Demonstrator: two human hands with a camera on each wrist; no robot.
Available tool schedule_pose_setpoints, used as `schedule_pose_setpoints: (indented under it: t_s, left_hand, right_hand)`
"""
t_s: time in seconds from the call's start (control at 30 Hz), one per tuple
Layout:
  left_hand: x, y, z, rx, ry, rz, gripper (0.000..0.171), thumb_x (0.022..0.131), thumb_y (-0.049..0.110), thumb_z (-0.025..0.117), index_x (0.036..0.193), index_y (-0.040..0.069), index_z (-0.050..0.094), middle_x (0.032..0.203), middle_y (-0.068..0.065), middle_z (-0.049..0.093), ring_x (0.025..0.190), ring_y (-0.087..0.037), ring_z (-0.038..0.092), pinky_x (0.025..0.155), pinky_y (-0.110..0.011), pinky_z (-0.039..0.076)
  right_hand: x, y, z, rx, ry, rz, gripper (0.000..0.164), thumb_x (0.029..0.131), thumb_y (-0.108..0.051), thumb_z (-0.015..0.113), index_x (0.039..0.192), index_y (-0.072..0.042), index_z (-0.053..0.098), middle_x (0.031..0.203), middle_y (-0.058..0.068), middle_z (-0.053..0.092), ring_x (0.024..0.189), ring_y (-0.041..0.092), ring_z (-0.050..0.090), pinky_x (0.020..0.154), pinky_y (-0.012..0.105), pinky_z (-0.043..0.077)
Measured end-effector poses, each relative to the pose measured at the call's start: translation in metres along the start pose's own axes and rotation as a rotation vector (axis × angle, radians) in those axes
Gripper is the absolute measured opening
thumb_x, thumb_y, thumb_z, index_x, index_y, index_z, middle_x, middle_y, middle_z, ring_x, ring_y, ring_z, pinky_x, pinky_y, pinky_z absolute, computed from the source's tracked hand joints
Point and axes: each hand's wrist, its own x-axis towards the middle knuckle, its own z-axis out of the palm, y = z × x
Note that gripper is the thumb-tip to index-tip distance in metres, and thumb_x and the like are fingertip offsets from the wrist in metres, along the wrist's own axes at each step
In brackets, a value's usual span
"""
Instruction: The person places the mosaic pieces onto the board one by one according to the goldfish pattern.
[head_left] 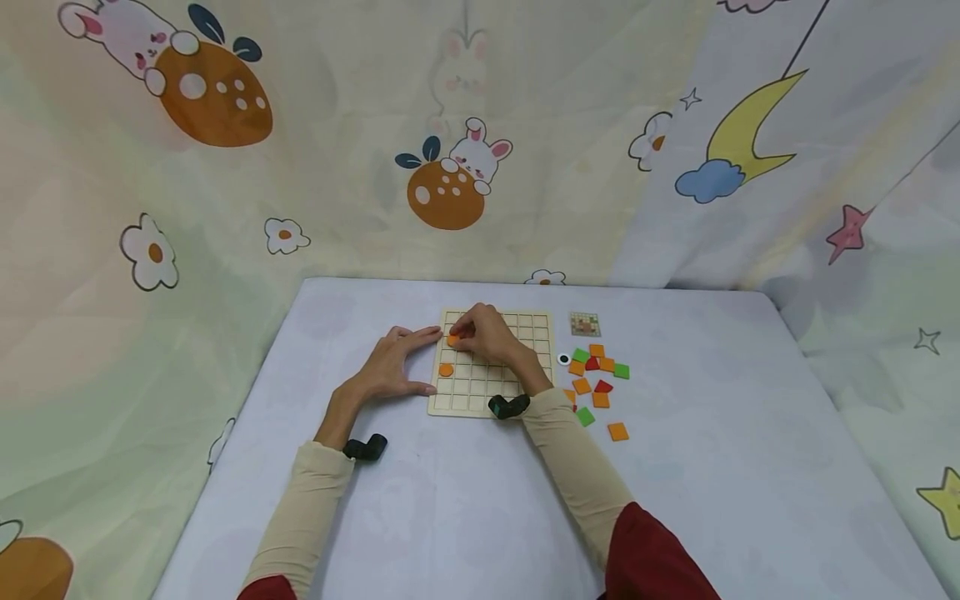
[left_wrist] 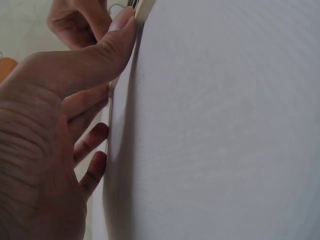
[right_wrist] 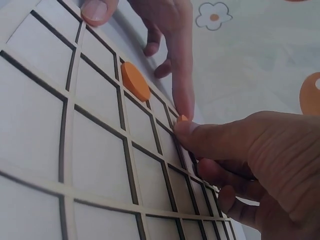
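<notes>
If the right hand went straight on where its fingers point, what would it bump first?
Probably the left hand, which touches the edge of the board just beyond the orange piece the right hand pinches. Heights are hard to judge, so it might pass over.

i have room to pass a hand over the table on the right, beyond the scattered tiles, and between the two sleeves on the near side of the board. the left hand closes off the board's left edge. the right hand, pinching an orange piece, fills the far left part, and its wrist bars the near right corner.
</notes>
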Motion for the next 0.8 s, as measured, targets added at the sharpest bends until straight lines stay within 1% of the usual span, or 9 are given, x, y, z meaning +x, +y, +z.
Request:
schedule_pose_setpoints:
  t_s: [0.13, 0.23, 0.43, 0.6, 0.8]
  left_hand:
    - [-0.0011, -0.0004, -0.0010, -0.005, 0.008, 0.013, 0.106, 0.077, 0.046, 0.098, 0.166, 0.019, 0.048, 0.175, 0.000, 0.044, 0.133, -0.030, 0.047, 0.108, -0.056, 0.038]
    - [-0.0008, -0.0008, -0.0013, -0.008, 0.005, 0.020, 0.106, 0.077, 0.046, 0.097, 0.167, 0.018, 0.048, 0.175, 0.000, 0.044, 0.133, -0.030, 0.047, 0.108, -0.058, 0.038]
    - [-0.0005, -0.0007, -0.0010, -0.010, -0.003, 0.011, 0.106, 0.077, 0.046, 0.097, 0.167, 0.019, 0.048, 0.176, 0.000, 0.044, 0.133, -0.030, 0.047, 0.109, -0.058, 0.038]
    - [-0.0003, -0.0003, -0.0012, -0.011, -0.002, 0.005, 0.107, 0.077, 0.047, 0.098, 0.167, 0.019, 0.047, 0.176, 0.000, 0.043, 0.134, -0.031, 0.047, 0.110, -0.059, 0.038]
    - [-0.0005, -0.0007, -0.0006, -0.004, -0.004, -0.002, 0.107, 0.077, 0.048, 0.097, 0.167, 0.018, 0.047, 0.176, -0.001, 0.043, 0.134, -0.031, 0.047, 0.110, -0.059, 0.038]
  right_hand:
    - [0.0015, -0.0021, 0.0009, -0.011, -0.009, -0.015, 0.020, 0.093, -0.005, 0.086, 0.112, 0.000, 0.085, 0.106, 0.012, 0.084, 0.090, 0.020, 0.076, 0.084, 0.031, 0.061]
    - [0.0020, -0.0016, 0.0015, -0.006, -0.012, -0.007, 0.020, 0.093, -0.004, 0.085, 0.113, 0.000, 0.084, 0.107, 0.012, 0.084, 0.089, 0.019, 0.074, 0.083, 0.029, 0.060]
    - [0.0025, -0.0006, 0.0020, 0.011, -0.021, 0.010, 0.022, 0.092, -0.004, 0.086, 0.114, 0.000, 0.084, 0.107, 0.012, 0.084, 0.089, 0.018, 0.073, 0.083, 0.029, 0.059]
    - [0.0027, -0.0020, 0.0024, 0.008, -0.017, 0.000, 0.017, 0.094, -0.003, 0.084, 0.110, 0.000, 0.084, 0.105, 0.012, 0.084, 0.088, 0.019, 0.074, 0.083, 0.030, 0.060]
    - [0.0033, -0.0042, 0.0054, -0.024, 0.002, 0.004, 0.012, 0.095, -0.002, 0.082, 0.106, -0.002, 0.085, 0.099, 0.011, 0.084, 0.083, 0.019, 0.073, 0.078, 0.029, 0.057]
